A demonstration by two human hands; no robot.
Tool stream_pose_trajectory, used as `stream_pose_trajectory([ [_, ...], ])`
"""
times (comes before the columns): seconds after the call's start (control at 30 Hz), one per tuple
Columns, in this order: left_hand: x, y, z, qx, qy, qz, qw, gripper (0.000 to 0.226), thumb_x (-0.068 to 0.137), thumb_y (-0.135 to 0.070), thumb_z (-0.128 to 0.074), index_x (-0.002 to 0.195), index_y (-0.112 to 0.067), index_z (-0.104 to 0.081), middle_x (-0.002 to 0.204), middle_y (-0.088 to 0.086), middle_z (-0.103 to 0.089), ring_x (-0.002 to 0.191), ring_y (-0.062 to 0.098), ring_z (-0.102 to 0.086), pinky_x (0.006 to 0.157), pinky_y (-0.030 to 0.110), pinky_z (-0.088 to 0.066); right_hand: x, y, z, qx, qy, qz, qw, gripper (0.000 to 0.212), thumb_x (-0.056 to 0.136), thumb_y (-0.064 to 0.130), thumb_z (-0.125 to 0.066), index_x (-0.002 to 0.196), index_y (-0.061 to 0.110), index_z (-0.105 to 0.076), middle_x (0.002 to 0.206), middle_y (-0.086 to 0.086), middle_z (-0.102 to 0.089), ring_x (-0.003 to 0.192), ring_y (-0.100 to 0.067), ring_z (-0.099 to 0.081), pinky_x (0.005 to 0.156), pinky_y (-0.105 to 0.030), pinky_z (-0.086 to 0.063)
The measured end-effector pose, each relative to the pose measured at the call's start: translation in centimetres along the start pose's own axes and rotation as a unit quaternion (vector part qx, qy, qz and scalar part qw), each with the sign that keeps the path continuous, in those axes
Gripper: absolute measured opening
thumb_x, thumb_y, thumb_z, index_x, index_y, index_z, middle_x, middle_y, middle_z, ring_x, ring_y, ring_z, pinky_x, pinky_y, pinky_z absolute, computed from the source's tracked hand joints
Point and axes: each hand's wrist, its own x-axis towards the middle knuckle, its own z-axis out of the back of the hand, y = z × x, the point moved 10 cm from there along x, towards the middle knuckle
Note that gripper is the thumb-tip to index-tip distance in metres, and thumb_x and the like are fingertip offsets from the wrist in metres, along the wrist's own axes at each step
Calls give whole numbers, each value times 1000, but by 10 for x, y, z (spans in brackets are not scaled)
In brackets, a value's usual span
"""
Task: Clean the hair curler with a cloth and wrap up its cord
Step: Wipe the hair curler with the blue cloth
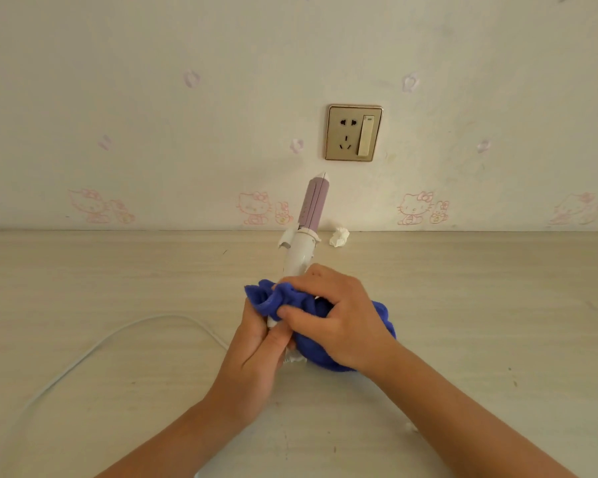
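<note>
The hair curler [302,243] has a white handle and a lilac barrel and points up and away from me, its tip near the wall. My left hand [252,360] grips the lower end of its handle. My right hand [335,315] presses a blue cloth [311,353] around the handle just above the left hand. The cloth bunches out on both sides of the fingers and hides the middle of the handle. The white cord [94,346] runs from under my hands in a loose loop across the table to the left.
A pale wooden table [497,305] meets a wall with cartoon-cat prints. A gold wall socket [354,132] with a switch sits above the curler's tip. A crumpled white tissue [339,236] lies at the table's back edge.
</note>
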Motion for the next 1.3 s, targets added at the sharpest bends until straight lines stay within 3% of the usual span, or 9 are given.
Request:
stream_pose_trajectory([
  [0.17, -4, 1, 4, 66, -16, -9, 998, 27, 102, -31, -44, 125, -20, -52, 75, -4, -56, 56, 4, -45, 57, 14, -37, 12, -13, 45, -2, -150, -57, 987, 9, 93, 16, -71, 95, 20, -79, 75, -6, -57, 70, -19, -52, 67, -30, -46],
  [0.37, -3, 0, 6, -3, -31, -14, 999, 30, 104, -19, -41, 125, -28, -62, 86, -17, -69, 74, -1, -64, 69, 12, -50, -4, 5, 2, 41, 6, 3, 999, 22, 89, 20, -71, 104, 34, -79, 78, -1, -63, 78, -17, -61, 74, -25, -50],
  [0.57, -4, 0, 7, 70, -24, -23, 997, 25, 98, -46, -45, 118, -34, -53, 76, -6, -55, 55, 5, -43, 57, 15, -36, 14, -21, 53, 20, -182, -77, 980, 19, 94, 13, -70, 82, 26, -75, 70, 2, -55, 67, -13, -50, 65, -27, -42],
  [0.7, -2, 0, 8, 39, -36, -24, 998, 22, 101, -38, -47, 119, -39, -59, 81, -6, -61, 65, 4, -52, 62, 19, -43, 6, -9, 24, 50, -87, -35, 994, 14, 90, 14, -72, 97, 23, -81, 74, -2, -60, 72, -14, -58, 70, -26, -47],
  [0.8, -2, 3, 12, 5, -56, -10, 998, 30, 103, -29, -46, 121, -47, -62, 106, -4, -72, 101, 8, -68, 86, 25, -54, 4, 4, 4, 40, -28, -2, 999, 21, 89, 18, -74, 105, 30, -81, 76, 8, -62, 75, -13, -62, 71, -19, -47],
  [0.9, -3, -3, 10, 62, -45, -25, 997, 22, 100, -43, -47, 119, -38, -57, 81, -3, -59, 71, 7, -53, 67, 22, -45, 10, -10, 40, 33, -148, -44, 987, 19, 92, 15, -72, 88, 32, -79, 71, 8, -63, 69, -9, -58, 67, -19, -45],
  [1.0, -3, -3, 9, 101, -40, -29, 994, 25, 100, -44, -43, 118, -32, -54, 73, -8, -53, 58, 5, -41, 57, 17, -37, 8, -20, 61, 35, -216, -77, 973, 41, 94, 15, -72, 65, 40, -60, 61, 12, -50, 60, -6, -47, 62, -22, -40],
  [1.2, 2, -4, 18, 5, -82, 3, 997, 32, 98, -17, -44, 91, -36, -69, 67, -19, -61, 58, -1, -56, 58, 9, -44, 1, 5, -2, 70, -20, 13, 997, 19, 94, 16, -72, 106, 27, -82, 83, 9, -74, 80, -15, -70, 74, -25, -54],
  [1.3, 7, 11, 29, -93, -92, 95, 987, 20, 80, -22, -50, 81, -11, -66, 69, 9, -58, 56, 15, -55, 52, 19, -46, 5, 0, 6, 40, -58, -5, 998, 19, 94, 17, -72, 106, 29, -81, 80, 10, -73, 77, -14, -70, 72, -20, -52],
])
